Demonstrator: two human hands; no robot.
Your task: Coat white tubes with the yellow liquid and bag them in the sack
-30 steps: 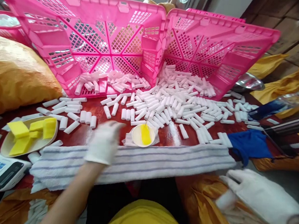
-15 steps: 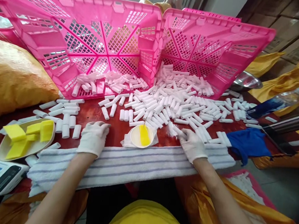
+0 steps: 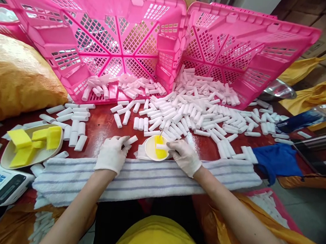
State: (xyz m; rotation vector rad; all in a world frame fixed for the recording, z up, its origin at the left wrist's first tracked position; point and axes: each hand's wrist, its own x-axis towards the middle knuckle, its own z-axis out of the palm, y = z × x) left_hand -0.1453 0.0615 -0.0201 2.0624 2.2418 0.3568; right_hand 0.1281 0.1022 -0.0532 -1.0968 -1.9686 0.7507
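Note:
My left hand (image 3: 112, 153), in a white glove, pinches a short white tube (image 3: 130, 141) just left of a small round dish (image 3: 148, 151). My right hand (image 3: 185, 157), gloved too, holds another white tube (image 3: 161, 146) by its right end, over the yellow sponge (image 3: 159, 140) in the dish. A thin stick (image 3: 161, 132) stands up from the sponge. Many loose white tubes (image 3: 186, 110) are heaped behind the dish. Both wrists are above a striped towel (image 3: 147, 180).
Two pink baskets (image 3: 167, 66) lean at the back. To the left are a tray (image 3: 55, 152) of yellow sponges, a white device (image 3: 1, 184) and an orange sack (image 3: 19, 80). A blue cloth (image 3: 278, 157) and bottle (image 3: 301, 116) are at the right.
My right hand has moved left to the dish with a tube. My left hand has shifted right and now holds a tube. The camera view has shifted slightly.

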